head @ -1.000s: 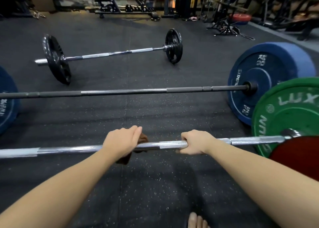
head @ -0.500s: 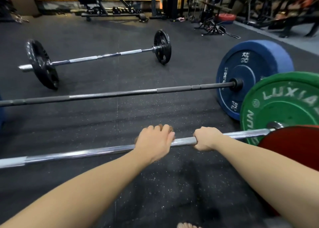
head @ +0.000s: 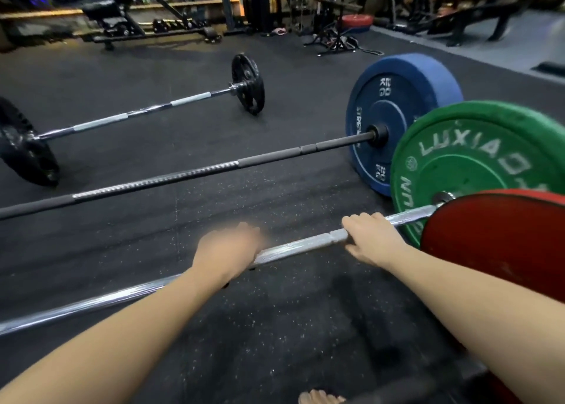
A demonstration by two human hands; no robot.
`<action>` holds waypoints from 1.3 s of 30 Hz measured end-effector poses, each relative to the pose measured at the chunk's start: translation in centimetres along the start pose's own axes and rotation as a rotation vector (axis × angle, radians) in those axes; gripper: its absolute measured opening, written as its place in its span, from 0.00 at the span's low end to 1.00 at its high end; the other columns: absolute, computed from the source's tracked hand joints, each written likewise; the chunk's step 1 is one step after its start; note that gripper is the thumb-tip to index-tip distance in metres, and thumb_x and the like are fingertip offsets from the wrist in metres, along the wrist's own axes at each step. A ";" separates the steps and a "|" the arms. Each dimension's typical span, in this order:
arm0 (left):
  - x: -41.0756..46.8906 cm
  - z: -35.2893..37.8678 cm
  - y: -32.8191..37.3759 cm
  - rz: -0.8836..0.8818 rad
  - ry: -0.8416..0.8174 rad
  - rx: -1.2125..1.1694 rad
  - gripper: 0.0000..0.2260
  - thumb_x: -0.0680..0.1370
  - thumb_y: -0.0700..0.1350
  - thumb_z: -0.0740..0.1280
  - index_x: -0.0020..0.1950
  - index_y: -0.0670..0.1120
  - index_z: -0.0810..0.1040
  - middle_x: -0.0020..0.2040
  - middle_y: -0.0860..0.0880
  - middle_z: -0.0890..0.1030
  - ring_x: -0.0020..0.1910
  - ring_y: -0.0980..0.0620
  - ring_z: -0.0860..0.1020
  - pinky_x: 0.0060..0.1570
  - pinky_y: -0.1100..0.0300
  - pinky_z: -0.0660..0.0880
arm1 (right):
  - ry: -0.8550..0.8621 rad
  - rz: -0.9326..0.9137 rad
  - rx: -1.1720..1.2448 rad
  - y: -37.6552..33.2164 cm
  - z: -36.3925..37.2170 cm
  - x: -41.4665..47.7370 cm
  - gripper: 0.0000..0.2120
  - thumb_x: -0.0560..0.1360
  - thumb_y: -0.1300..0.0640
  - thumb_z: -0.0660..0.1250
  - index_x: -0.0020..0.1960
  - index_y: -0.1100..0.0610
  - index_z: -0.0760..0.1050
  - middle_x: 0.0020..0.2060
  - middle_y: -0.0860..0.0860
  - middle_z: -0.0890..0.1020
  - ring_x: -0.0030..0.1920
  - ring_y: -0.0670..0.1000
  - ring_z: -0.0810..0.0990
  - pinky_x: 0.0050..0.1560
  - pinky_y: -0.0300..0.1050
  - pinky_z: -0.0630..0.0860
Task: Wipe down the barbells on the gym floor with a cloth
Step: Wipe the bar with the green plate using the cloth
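A chrome barbell lies nearest me across the black gym floor, with a green plate and a red plate on its right end. My left hand, blurred by motion, is wrapped over the bar; the brown cloth is almost fully hidden under it, only a dark scrap showing below the palm. My right hand grips the same bar a short way to the right, close to the plates. A black barbell with a blue plate lies behind. A third barbell with black plates lies farther back.
A bench and racks line the back wall. A stand and a red plate sit at the back right. Bare toes show at the bottom edge. Open rubber floor lies between me and the near bar.
My left hand has slid rightward along the chrome bar with the cloth, closing on my right hand. The view has shifted right and closer to the plates.
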State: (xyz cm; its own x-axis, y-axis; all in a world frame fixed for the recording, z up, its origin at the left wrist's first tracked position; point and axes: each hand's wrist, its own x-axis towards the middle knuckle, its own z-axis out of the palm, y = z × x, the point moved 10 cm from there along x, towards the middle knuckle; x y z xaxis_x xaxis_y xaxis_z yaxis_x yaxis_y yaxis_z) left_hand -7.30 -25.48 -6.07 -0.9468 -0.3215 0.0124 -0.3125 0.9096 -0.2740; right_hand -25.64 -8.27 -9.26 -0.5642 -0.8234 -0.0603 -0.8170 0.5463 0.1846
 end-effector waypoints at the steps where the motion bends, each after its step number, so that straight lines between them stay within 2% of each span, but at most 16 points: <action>1: 0.3 0.2 0.6 0.009 0.018 0.013 0.10 0.84 0.45 0.59 0.65 0.45 0.70 0.49 0.46 0.70 0.33 0.44 0.71 0.32 0.54 0.74 | -0.004 0.032 0.012 -0.1 0.0 0.3 0.09 0.77 0.46 0.64 0.50 0.49 0.66 0.53 0.49 0.80 0.56 0.55 0.78 0.53 0.52 0.67; 4: 1.5 -0.6 3.7 0.034 0.084 0.036 0.09 0.83 0.47 0.61 0.63 0.47 0.70 0.51 0.45 0.73 0.34 0.45 0.69 0.27 0.55 0.67 | -0.063 0.138 -0.017 -0.6 0.1 1.3 0.04 0.73 0.51 0.65 0.45 0.50 0.72 0.45 0.48 0.83 0.48 0.55 0.79 0.47 0.50 0.63; 6: 2.7 -2.6 6.1 -0.007 0.175 -0.024 0.11 0.83 0.54 0.62 0.59 0.48 0.73 0.46 0.47 0.77 0.31 0.45 0.73 0.26 0.55 0.70 | -0.066 0.153 -0.044 -0.8 0.2 1.5 0.03 0.72 0.52 0.65 0.44 0.50 0.73 0.43 0.48 0.83 0.46 0.55 0.79 0.47 0.49 0.62; 8: 3.8 -3.7 8.0 -0.031 0.209 -0.157 0.18 0.84 0.60 0.57 0.59 0.47 0.73 0.43 0.46 0.80 0.33 0.41 0.79 0.31 0.54 0.76 | -0.050 0.136 -0.047 -0.8 0.1 1.5 0.04 0.73 0.50 0.66 0.44 0.49 0.72 0.46 0.49 0.84 0.50 0.55 0.81 0.47 0.49 0.63; 10: 4.0 -4.0 9.6 0.009 0.228 -0.198 0.20 0.83 0.61 0.51 0.57 0.46 0.71 0.42 0.44 0.80 0.35 0.38 0.80 0.33 0.51 0.78 | -0.056 0.103 -0.033 -0.7 0.1 1.5 0.06 0.75 0.49 0.66 0.48 0.50 0.73 0.50 0.50 0.84 0.54 0.55 0.81 0.49 0.50 0.66; 14: 2.2 -3.8 7.4 0.023 0.333 -0.239 0.24 0.82 0.64 0.45 0.57 0.50 0.74 0.43 0.48 0.80 0.36 0.42 0.80 0.30 0.55 0.71 | -0.024 0.071 -0.001 -0.5 0.0 0.7 0.16 0.77 0.44 0.65 0.61 0.50 0.74 0.55 0.49 0.82 0.58 0.55 0.79 0.60 0.52 0.66; 18: 0.9 -2.7 3.8 -0.029 0.405 -0.304 0.22 0.83 0.61 0.46 0.58 0.50 0.73 0.41 0.49 0.80 0.32 0.45 0.79 0.28 0.56 0.66 | 0.081 0.059 0.009 -0.4 0.1 -0.8 0.18 0.74 0.43 0.67 0.58 0.52 0.70 0.55 0.50 0.78 0.57 0.56 0.77 0.61 0.54 0.66; 21: 0.4 -1.9 2.1 -0.077 0.389 -0.340 0.10 0.85 0.54 0.57 0.55 0.49 0.72 0.37 0.51 0.78 0.30 0.43 0.79 0.27 0.53 0.73 | 0.124 0.032 0.100 -0.4 -0.1 -1.1 0.20 0.71 0.40 0.62 0.57 0.51 0.71 0.53 0.48 0.77 0.55 0.54 0.76 0.61 0.54 0.66; 23: 1.5 -0.3 1.1 -0.149 0.241 -0.348 0.06 0.86 0.47 0.58 0.59 0.47 0.73 0.37 0.53 0.71 0.38 0.40 0.80 0.37 0.47 0.77 | 0.101 -0.015 0.230 -1.0 -0.5 -1.1 0.27 0.69 0.36 0.54 0.62 0.49 0.71 0.57 0.46 0.77 0.58 0.52 0.76 0.63 0.53 0.65; 26: 3.1 2.8 -0.2 -0.329 -0.100 -0.494 0.17 0.86 0.53 0.47 0.58 0.48 0.72 0.51 0.47 0.80 0.48 0.37 0.77 0.47 0.50 0.68 | 0.095 -0.152 0.407 -4.2 -1.9 -1.0 0.37 0.71 0.33 0.54 0.75 0.50 0.62 0.71 0.47 0.71 0.67 0.52 0.73 0.68 0.53 0.66; 29: 3.9 1.0 1.1 -0.358 -0.022 -0.636 0.17 0.84 0.57 0.53 0.50 0.50 0.78 0.48 0.47 0.84 0.45 0.41 0.78 0.46 0.51 0.72 | 0.051 -0.116 0.638 -7.0 -3.2 0.3 0.50 0.71 0.25 0.62 0.81 0.47 0.47 0.81 0.49 0.58 0.72 0.54 0.72 0.67 0.57 0.72; 31: 3.9 -0.3 0.5 -0.395 0.054 -0.899 0.16 0.82 0.58 0.61 0.42 0.52 0.82 0.41 0.51 0.85 0.44 0.47 0.81 0.45 0.54 0.76 | -0.055 -0.046 0.785 -7.7 -3.1 1.6 0.55 0.68 0.24 0.67 0.81 0.41 0.40 0.80 0.47 0.61 0.71 0.55 0.74 0.64 0.55 0.74; 33: 4.0 -0.9 -0.4 -0.389 0.061 -1.237 0.13 0.78 0.61 0.68 0.46 0.55 0.86 0.42 0.54 0.86 0.46 0.52 0.83 0.48 0.54 0.79 | -0.119 -0.065 0.883 -8.4 -3.3 2.3 0.57 0.65 0.26 0.71 0.80 0.38 0.40 0.78 0.45 0.65 0.72 0.52 0.73 0.67 0.53 0.73; 36: 3.3 0.1 -1.0 -0.370 0.001 -1.489 0.19 0.75 0.63 0.72 0.64 0.62 0.79 0.45 0.56 0.85 0.40 0.55 0.81 0.39 0.56 0.79 | -0.134 -0.099 0.906 -9.6 -3.7 2.1 0.46 0.66 0.30 0.72 0.77 0.39 0.55 0.68 0.43 0.77 0.65 0.49 0.77 0.65 0.53 0.75; 37: 2.8 0.1 -1.5 -0.372 0.029 -1.501 0.20 0.76 0.64 0.72 0.66 0.63 0.77 0.40 0.56 0.83 0.36 0.55 0.79 0.36 0.56 0.78 | -0.111 -0.072 0.883 -9.8 -3.7 2.0 0.38 0.68 0.33 0.72 0.73 0.40 0.61 0.62 0.43 0.80 0.60 0.50 0.79 0.61 0.53 0.77; 39: 1.8 -0.9 -3.9 -0.367 0.244 -1.338 0.16 0.78 0.66 0.67 0.63 0.64 0.79 0.37 0.59 0.82 0.36 0.56 0.79 0.43 0.53 0.81 | -0.059 -0.024 0.833 -9.9 -3.8 2.0 0.25 0.71 0.39 0.70 0.65 0.42 0.67 0.54 0.44 0.82 0.53 0.52 0.80 0.55 0.52 0.79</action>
State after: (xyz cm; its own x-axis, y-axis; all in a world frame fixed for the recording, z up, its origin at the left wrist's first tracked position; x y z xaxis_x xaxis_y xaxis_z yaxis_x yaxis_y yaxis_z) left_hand -7.86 -29.31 -4.08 -0.7425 -0.6645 0.0846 -0.2462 0.3882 0.8881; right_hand -18.23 -15.89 -7.45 -0.5321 -0.8394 -0.1111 -0.6360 0.4828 -0.6020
